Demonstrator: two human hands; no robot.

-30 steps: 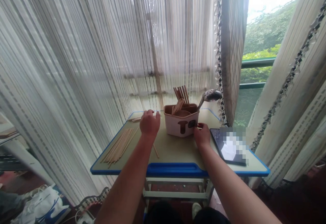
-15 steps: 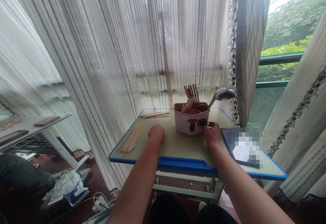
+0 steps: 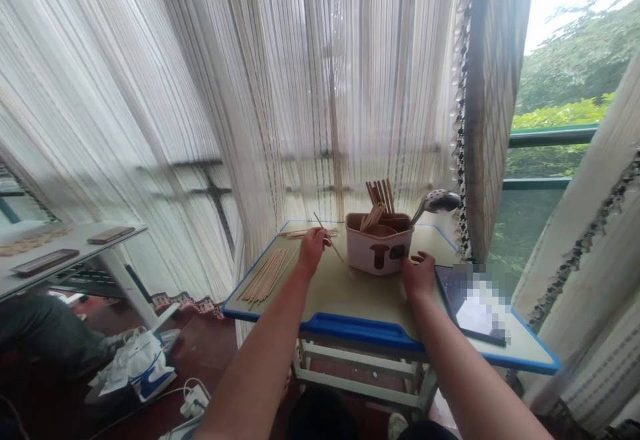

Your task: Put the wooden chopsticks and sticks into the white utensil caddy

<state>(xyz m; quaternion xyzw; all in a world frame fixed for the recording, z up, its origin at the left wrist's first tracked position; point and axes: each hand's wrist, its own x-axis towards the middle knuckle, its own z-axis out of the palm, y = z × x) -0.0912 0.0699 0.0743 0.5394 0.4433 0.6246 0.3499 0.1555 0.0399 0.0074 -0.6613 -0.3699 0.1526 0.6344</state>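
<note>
Wooden and thin, one stick (image 3: pixel 336 249) is pinched in the left hand (image 3: pixel 313 251), whose fingers are closed around its middle; from my remote seat I see it slanting above the table (image 3: pixel 345 300), just left of the plastic box (image 3: pixel 361 248). The right hand (image 3: pixel 419 276) has its fingers loosely curved and half open beside the box's right side, gripping nothing I can make out; whether it touches the wall, I cannot tell. My first worry is the narrow pinch: with so slim a stick, a slack fingertip could let it twist or drop, and it might roll off the edge. A careless sweep of that wrist could also scatter the loose sticks (image 3: pixel 267 277) fanned out on the left, or the flat bundle (image 3: pixel 300 233) behind. I'd watch the slotted spoon (image 3: pixel 440 201) too, since it leans far over the rim and a knock to the box could swing it loose. The right forearm lies close to the tablet (image 3: pixel 455 300), so a nudge might shove it. As for writing, I can read none: the box front bears a brown T-like or mushroom-like shape beside a dark patch, and the tablet screen is partly pixelated.
</note>
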